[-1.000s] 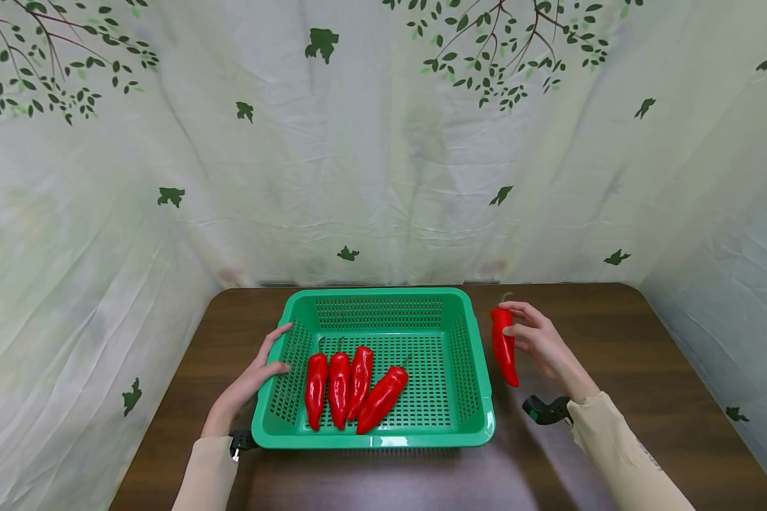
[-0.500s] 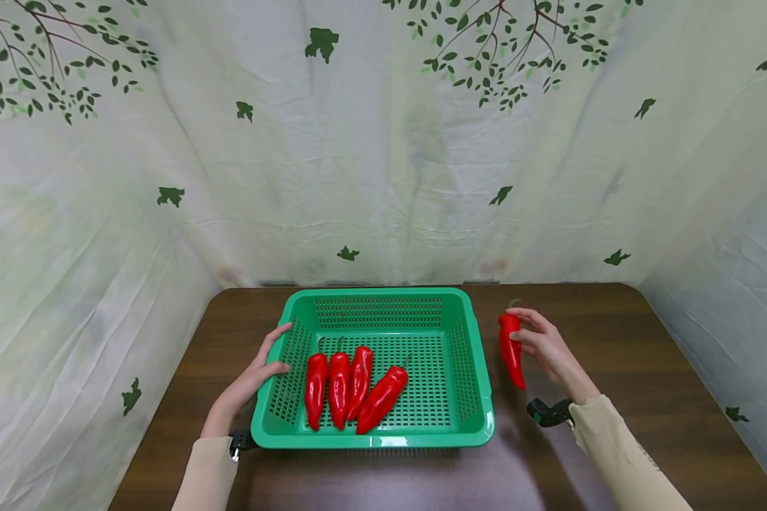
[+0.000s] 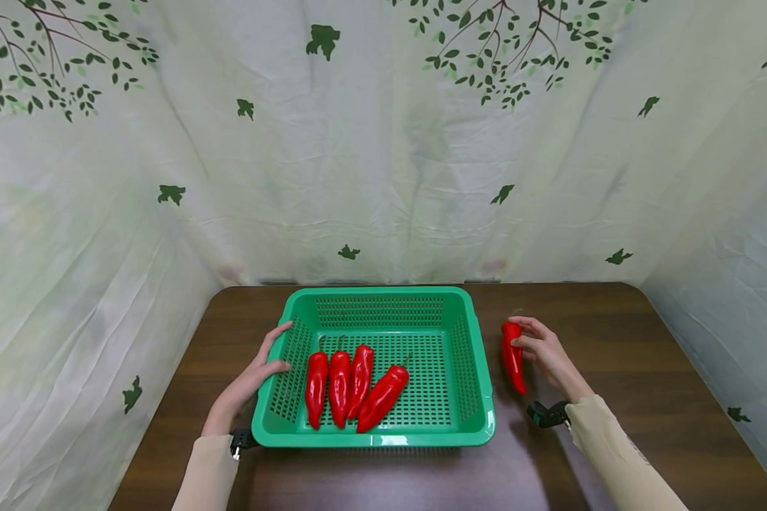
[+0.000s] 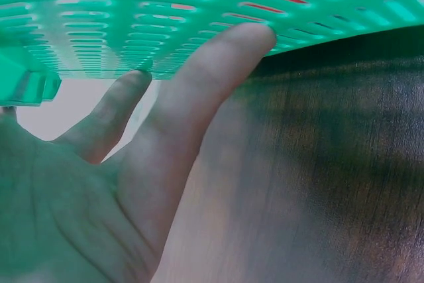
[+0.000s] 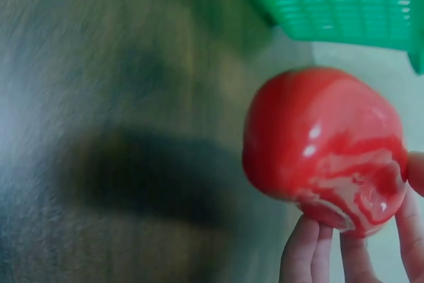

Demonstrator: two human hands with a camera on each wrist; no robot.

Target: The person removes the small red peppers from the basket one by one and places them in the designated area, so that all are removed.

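Observation:
My right hand (image 3: pixel 546 355) pinches a long, glossy red chili pepper (image 3: pixel 513 358) near its stem end, just right of the green basket (image 3: pixel 373 441). Its tip points toward the front of the table. Seen end-on, the pepper (image 5: pixel 321 144) fills the middle of the right wrist view, fingertips (image 5: pixel 301 250) around its side. Several more red chili peppers (image 3: pixel 339 389) lie inside the basket, toward its front left. On the basket's left side rests my left hand (image 3: pixel 249 383), thumb and fingers extended. The left wrist view has its thumb (image 4: pixel 225 57) against the slotted outer wall (image 4: pixel 93 11).
A dark brown wooden table (image 3: pixel 601 319) carries the basket and extends on both sides of it. Behind stands a pale curtain (image 3: pixel 383 163) printed with leaves and branches. A shadow (image 5: pixel 146 177) falls on the tabletop near the held pepper.
My right hand has moved the held chili pepper a little to the right and toward the front, away from the basket. The left hand, the basket and its peppers have stayed in place.

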